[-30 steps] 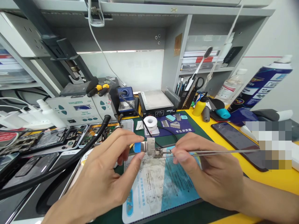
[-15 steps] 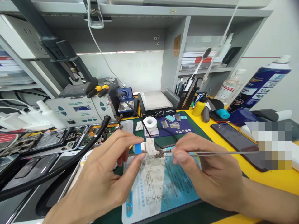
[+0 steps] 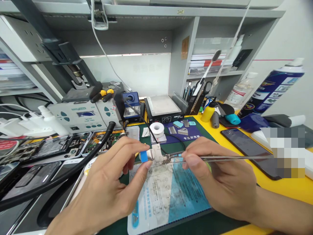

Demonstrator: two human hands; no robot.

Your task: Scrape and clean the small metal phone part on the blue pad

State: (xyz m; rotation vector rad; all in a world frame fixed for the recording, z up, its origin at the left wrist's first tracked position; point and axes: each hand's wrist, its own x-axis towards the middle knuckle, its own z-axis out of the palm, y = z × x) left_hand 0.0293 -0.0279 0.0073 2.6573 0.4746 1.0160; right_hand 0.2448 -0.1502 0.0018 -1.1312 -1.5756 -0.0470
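Note:
A small part with a blue tab [image 3: 144, 156] is pinched between the thumb and forefinger of my left hand [image 3: 107, 179]. Beyond the tab it continues as a white piece [image 3: 157, 152] and a small dark board-like end [image 3: 167, 159]. My right hand [image 3: 220, 179] is closed around long metal tweezers [image 3: 237, 158]. Their tips point left and lie at the dark end; whether they grip it I cannot tell. Beneath both hands is a worn blue-and-white printed mat [image 3: 158, 199].
Behind the hands are a solder spool [image 3: 156, 129] and a heating plate [image 3: 163, 105]. A black hose [image 3: 73, 173] crosses the left side over opened phones. On the right lie a phone [image 3: 249, 151] and a yellow bottle [image 3: 208, 112]. A spray can [image 3: 271, 88] stands farther back.
My right hand and the tweezers have shifted slightly right, and the tweezers' rear end sits a bit higher. The part in my left hand has moved slightly left. My left hand is almost still.

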